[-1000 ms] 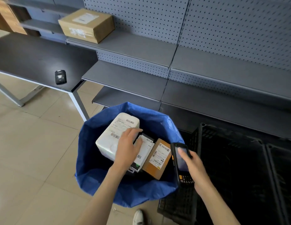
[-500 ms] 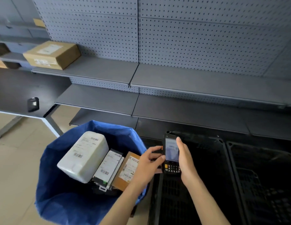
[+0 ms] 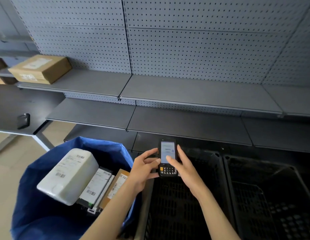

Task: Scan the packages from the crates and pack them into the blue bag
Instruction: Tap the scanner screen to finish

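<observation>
The blue bag (image 3: 34, 172) stands open at lower left. Inside it lie a white package (image 3: 69, 174), a flat black-and-white box (image 3: 97, 187) and a brown box (image 3: 117, 183), all with barcode labels facing up. Two black crates (image 3: 176, 205) (image 3: 272, 196) sit to the right of the bag; I see no package in them. Above the nearer crate, a black handheld scanner (image 3: 167, 147) with a lit screen is held upright. My left hand (image 3: 144, 168) grips its left side. My right hand (image 3: 185, 168) holds its right side, thumb on the screen.
Grey shelves (image 3: 185, 90) with a pegboard back run across the wall behind. A cardboard box (image 3: 40, 69) sits on the upper shelf at left. A dark table (image 3: 10, 104) at far left carries a small black device (image 3: 23, 121). Tiled floor lies left of the bag.
My left hand left the packages in the bag and came over to grip the scanner. The scanner rose upright in front of me. The view swung right, toward the crates.
</observation>
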